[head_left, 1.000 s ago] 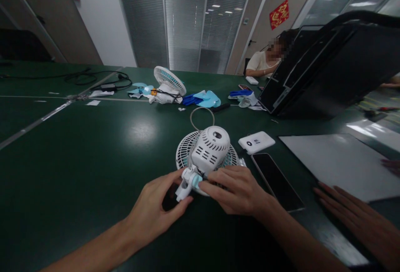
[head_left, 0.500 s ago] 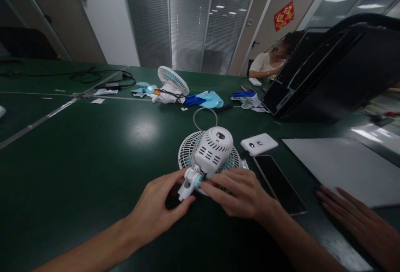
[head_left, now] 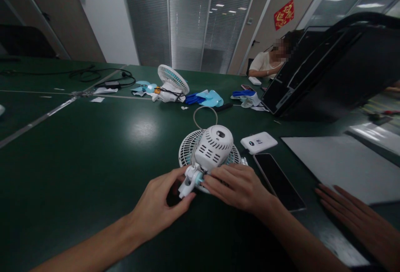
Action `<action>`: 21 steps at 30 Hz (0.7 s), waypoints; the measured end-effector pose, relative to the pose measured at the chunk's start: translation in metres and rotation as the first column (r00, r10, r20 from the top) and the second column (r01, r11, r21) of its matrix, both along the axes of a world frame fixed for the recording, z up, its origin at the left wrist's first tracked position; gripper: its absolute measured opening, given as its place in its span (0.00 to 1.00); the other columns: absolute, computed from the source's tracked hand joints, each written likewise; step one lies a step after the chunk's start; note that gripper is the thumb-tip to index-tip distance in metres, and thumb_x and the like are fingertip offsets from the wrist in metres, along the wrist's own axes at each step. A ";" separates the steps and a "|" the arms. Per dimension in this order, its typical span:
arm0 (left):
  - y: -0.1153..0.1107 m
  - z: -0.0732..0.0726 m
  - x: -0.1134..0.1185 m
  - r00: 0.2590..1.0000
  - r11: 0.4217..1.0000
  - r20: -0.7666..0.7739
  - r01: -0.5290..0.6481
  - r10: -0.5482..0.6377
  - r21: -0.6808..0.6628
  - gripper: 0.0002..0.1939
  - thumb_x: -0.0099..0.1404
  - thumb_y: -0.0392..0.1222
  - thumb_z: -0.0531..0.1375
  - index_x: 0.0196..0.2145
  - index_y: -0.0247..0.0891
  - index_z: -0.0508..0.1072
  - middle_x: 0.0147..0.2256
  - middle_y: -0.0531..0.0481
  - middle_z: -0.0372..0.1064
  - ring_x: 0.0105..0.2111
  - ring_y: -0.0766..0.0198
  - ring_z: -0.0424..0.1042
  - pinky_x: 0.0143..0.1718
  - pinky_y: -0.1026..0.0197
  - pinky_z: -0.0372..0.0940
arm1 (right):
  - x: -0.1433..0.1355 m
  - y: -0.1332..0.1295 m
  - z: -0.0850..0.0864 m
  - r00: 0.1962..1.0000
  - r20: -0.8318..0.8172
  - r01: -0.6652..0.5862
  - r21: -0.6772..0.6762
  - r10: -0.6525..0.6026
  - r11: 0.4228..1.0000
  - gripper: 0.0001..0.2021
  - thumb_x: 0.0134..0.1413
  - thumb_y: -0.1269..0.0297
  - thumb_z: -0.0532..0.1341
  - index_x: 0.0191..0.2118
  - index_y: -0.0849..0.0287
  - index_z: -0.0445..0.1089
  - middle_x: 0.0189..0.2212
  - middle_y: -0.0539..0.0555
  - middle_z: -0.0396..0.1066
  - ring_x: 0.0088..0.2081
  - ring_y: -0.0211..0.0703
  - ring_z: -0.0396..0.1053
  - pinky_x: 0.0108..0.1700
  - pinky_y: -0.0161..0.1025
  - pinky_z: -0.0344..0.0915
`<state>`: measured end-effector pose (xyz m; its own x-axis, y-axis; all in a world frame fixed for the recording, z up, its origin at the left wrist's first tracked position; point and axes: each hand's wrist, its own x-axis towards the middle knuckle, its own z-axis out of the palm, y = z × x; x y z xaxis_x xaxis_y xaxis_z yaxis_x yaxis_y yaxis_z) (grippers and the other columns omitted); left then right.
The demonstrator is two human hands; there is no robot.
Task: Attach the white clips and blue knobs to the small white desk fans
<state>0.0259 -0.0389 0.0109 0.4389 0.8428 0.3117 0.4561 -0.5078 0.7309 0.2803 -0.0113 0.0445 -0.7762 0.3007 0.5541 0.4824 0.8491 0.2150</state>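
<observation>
A small white fan (head_left: 213, 147) lies on the green table, its round grille (head_left: 187, 147) down and its motor housing up. My left hand (head_left: 165, 195) is closed around the white clip bracket (head_left: 187, 182) at the near end of the fan, thumb below and fingers behind it. My right hand (head_left: 239, 186) has its fingers at the light-blue knob (head_left: 198, 178) on the side of the bracket, thumb hidden beneath. The fingertips touch or nearly touch the knob. A pale cable (head_left: 205, 107) loops out behind the fan.
Right of the fan lie a white power bank (head_left: 258, 143) and a phone (head_left: 279, 181). Another person's hand (head_left: 353, 218) rests by a grey board (head_left: 346, 163). A second fan (head_left: 171, 84), blue blades (head_left: 211, 98) and gloves (head_left: 245, 97) lie farther back, near a large black case (head_left: 337, 72).
My right fingers have shifted slightly around the blue knob, which looks a little turned. My left hand keeps its hold, and the fan stays in place.
</observation>
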 end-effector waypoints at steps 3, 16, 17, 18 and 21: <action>0.000 0.000 0.000 1.000 1.000 -0.002 -0.001 0.001 -0.011 0.26 0.67 0.40 0.62 0.61 0.45 0.61 0.38 0.52 0.75 0.32 0.62 0.75 0.33 0.60 0.71 | -0.006 -0.001 -0.003 1.000 -0.022 -0.009 -0.011 0.009 1.000 0.02 0.63 0.68 0.63 0.41 0.59 0.70 0.32 0.48 0.74 0.29 0.34 0.67 0.26 0.38 0.58; -0.001 0.002 0.002 1.000 0.999 0.010 0.004 -0.003 -0.036 0.25 0.67 0.40 0.62 0.60 0.44 0.62 0.38 0.51 0.75 0.33 0.62 0.75 0.34 0.60 0.71 | 0.001 -0.001 -0.003 0.998 -0.023 -0.054 0.010 0.054 0.998 0.09 0.63 0.71 0.60 0.48 0.58 0.71 0.36 0.49 0.75 0.30 0.35 0.68 0.28 0.37 0.59; -0.001 0.003 0.002 1.000 0.999 0.012 0.004 -0.004 -0.037 0.25 0.67 0.40 0.62 0.60 0.44 0.62 0.38 0.51 0.75 0.32 0.62 0.75 0.34 0.60 0.71 | 0.000 -0.001 -0.004 0.998 -0.038 -0.049 0.007 0.049 0.999 0.08 0.63 0.71 0.61 0.47 0.58 0.71 0.36 0.49 0.75 0.30 0.35 0.67 0.28 0.37 0.59; -0.001 0.003 0.002 1.000 0.999 0.014 0.008 -0.007 -0.037 0.25 0.67 0.40 0.62 0.60 0.44 0.62 0.38 0.51 0.75 0.32 0.62 0.75 0.34 0.60 0.71 | -0.001 -0.001 -0.004 0.997 -0.054 -0.046 0.003 0.046 0.999 0.08 0.62 0.70 0.63 0.46 0.59 0.71 0.36 0.49 0.75 0.30 0.34 0.68 0.29 0.37 0.60; -0.001 0.002 0.003 1.000 1.000 0.019 0.015 -0.014 -0.026 0.26 0.67 0.40 0.62 0.61 0.43 0.61 0.38 0.50 0.75 0.32 0.62 0.75 0.34 0.59 0.72 | -0.005 -0.002 -0.006 0.992 -0.122 -0.031 -0.001 0.030 1.000 0.07 0.60 0.69 0.65 0.44 0.60 0.71 0.33 0.48 0.75 0.30 0.34 0.68 0.30 0.37 0.62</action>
<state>0.0286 -0.0400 0.0126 0.4451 0.8443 0.2984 0.4347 -0.4951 0.7523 0.2752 -0.0131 0.0383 -0.7118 0.2795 0.6444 0.4788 0.8643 0.1539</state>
